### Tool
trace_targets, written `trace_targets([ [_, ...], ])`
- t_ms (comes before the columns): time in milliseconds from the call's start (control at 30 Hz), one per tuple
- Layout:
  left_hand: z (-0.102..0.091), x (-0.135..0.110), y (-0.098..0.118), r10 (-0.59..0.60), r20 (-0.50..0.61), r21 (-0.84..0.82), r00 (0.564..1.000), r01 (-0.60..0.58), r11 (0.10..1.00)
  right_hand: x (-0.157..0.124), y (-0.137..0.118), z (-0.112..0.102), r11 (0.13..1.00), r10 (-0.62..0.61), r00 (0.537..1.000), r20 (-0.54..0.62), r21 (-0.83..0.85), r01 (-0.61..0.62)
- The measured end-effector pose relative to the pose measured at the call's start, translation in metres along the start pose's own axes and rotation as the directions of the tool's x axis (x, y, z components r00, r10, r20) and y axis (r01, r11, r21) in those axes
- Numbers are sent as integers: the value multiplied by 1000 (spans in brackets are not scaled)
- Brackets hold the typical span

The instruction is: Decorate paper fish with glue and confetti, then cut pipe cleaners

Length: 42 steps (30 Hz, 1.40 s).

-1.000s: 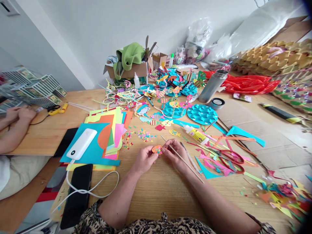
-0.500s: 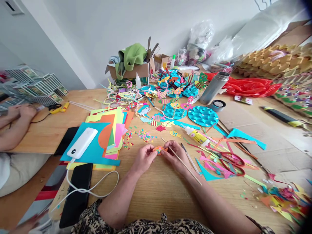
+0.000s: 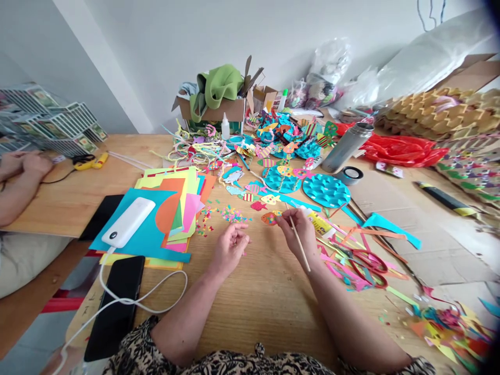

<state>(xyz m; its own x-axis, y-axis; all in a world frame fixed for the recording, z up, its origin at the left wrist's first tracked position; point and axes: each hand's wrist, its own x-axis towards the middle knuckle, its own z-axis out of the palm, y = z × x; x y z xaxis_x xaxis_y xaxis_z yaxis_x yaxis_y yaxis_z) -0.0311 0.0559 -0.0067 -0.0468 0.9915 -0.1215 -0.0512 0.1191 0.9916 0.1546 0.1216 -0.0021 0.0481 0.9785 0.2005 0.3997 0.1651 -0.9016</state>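
My right hand [image 3: 300,233] is closed around a thin wooden stick [image 3: 301,247] that slants back toward my wrist. Its fingertips reach out to an orange spotted paper fish [image 3: 269,217] lying on the wooden table [image 3: 250,302]; I cannot tell whether they still pinch it. My left hand [image 3: 230,248] rests on the table left of it, fingers curled in, with nothing visible in them. More paper fish [image 3: 258,197] lie in a row just beyond. A glue bottle [image 3: 319,223] lies right behind my right hand.
A stack of coloured paper [image 3: 175,203] with a white power bank [image 3: 128,222] and a black phone [image 3: 114,307] sits left. Blue discs [image 3: 326,190], scissors [image 3: 371,263], paper scraps, a steel flask [image 3: 346,147] and a cardboard box [image 3: 215,110] are beyond. Another person's hands [image 3: 23,166] rest far left.
Both hands held the orange fish between them near me. Now my right hand has carried it forward to the row of fish with the stick, and my left hand has let go.
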Motion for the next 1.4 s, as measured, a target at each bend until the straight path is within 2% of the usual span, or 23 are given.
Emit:
trace_targets([
  [100,-1,1,0,8,-36,4,999,-8,1000,13,4,3,984,-61,998,-10,-169,58],
  [233,-1,1,3,27,-102,8,994,-26,1000,18,9,0,909,-200,977,-70,-386,158],
  [433,-3,0,6,72,-216,5,974,-73,997,11,3,-16,913,-215,964,-158,-382,142],
  [500,-5,-1,6,90,-256,2,963,-93,996,7,0,-17,912,-237,964,-119,-369,178],
  [567,-6,-1,8,106,-305,-8,946,-114,993,2,-2,-14,900,-275,961,-23,-359,248],
  [700,-9,-1,14,142,-417,-37,897,-173,984,-6,-2,-6,836,-349,918,188,-381,395],
  [867,-12,-1,17,192,-486,-26,853,-234,972,-9,3,-3,739,-349,881,320,-484,468],
  [1033,-15,0,15,203,-501,-41,841,-257,965,-8,7,-5,693,-352,871,343,-530,489],
  [1167,-16,1,15,207,-509,-40,835,-264,964,-7,10,-6,728,-378,882,283,-498,472],
  [1400,-16,3,15,204,-542,-36,815,-265,964,-5,17,-7,728,-363,876,317,-490,479],
])
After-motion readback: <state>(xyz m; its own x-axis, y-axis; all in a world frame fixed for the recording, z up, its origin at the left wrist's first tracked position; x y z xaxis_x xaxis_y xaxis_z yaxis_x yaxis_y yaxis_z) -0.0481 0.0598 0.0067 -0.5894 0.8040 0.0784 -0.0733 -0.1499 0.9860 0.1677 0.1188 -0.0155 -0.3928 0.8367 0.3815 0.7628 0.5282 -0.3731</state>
